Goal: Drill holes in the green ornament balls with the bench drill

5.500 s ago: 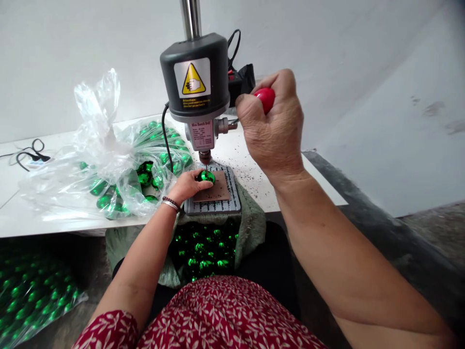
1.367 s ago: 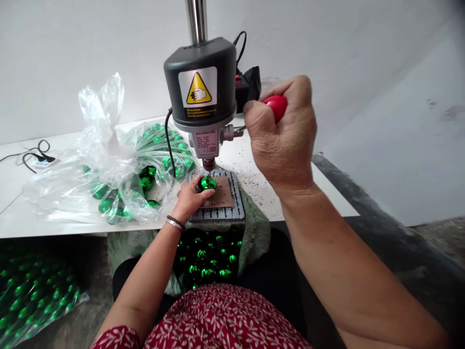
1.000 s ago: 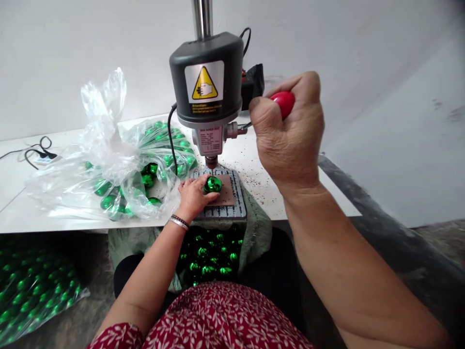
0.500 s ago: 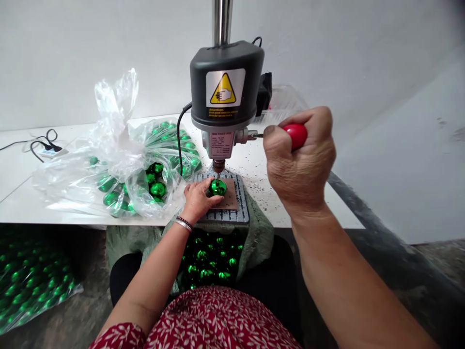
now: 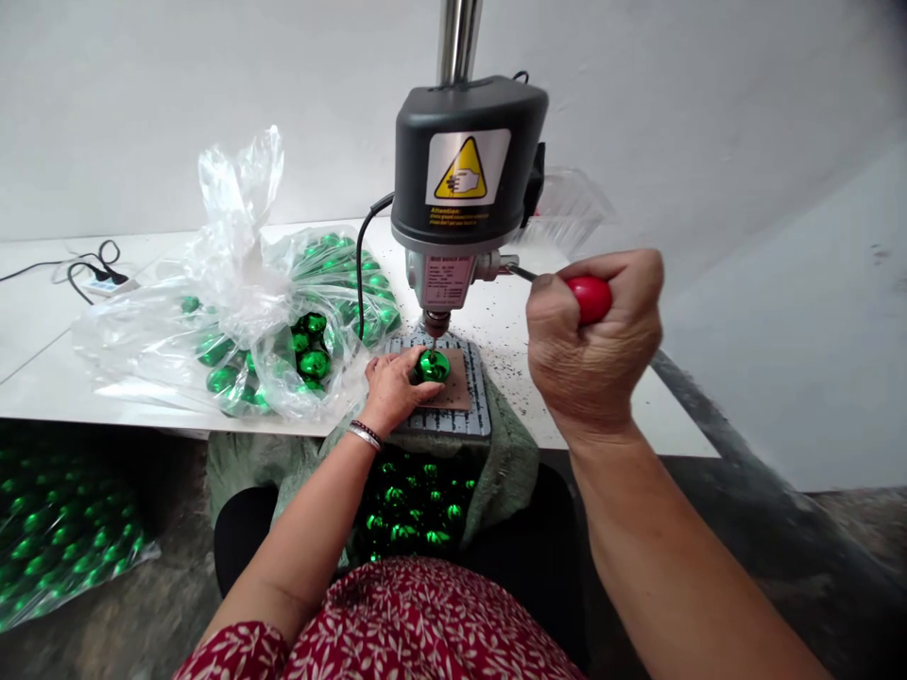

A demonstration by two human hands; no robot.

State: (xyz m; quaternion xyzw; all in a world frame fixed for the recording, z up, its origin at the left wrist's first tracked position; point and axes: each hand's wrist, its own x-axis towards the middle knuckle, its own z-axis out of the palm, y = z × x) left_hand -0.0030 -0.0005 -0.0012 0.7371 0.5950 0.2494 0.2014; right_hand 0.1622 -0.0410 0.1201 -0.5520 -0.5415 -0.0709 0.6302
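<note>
A shiny green ball (image 5: pixel 435 366) rests on a brown board (image 5: pixel 457 382) over the grey ridged base (image 5: pixel 476 416) of a bench drill press (image 5: pixel 471 170). My left hand (image 5: pixel 397 382) grips the ball from its left side, thumb in front and fingers behind. Directly above, the drill chuck (image 5: pixel 436 323) points down, and its thin bit appears to meet the ball's top. My right hand (image 5: pixel 595 345) is closed around the red knob (image 5: pixel 590 298) of the press's feed lever (image 5: pixel 521 271).
A clear plastic bag (image 5: pixel 241 255) of green balls lies on the white table (image 5: pixel 42 378), left of the press. Dark shavings surround the base. More green balls (image 5: pixel 411 501) fill a green sack (image 5: pixel 514 463) at my lap. Another bag (image 5: pixel 63 538) sits lower left. A power strip (image 5: pixel 110 283) lies behind.
My right hand has pulled the red knob lower, and the chuck and bit have come down onto the ball. My left hand keeps hold of the ball. The view has shifted slightly.
</note>
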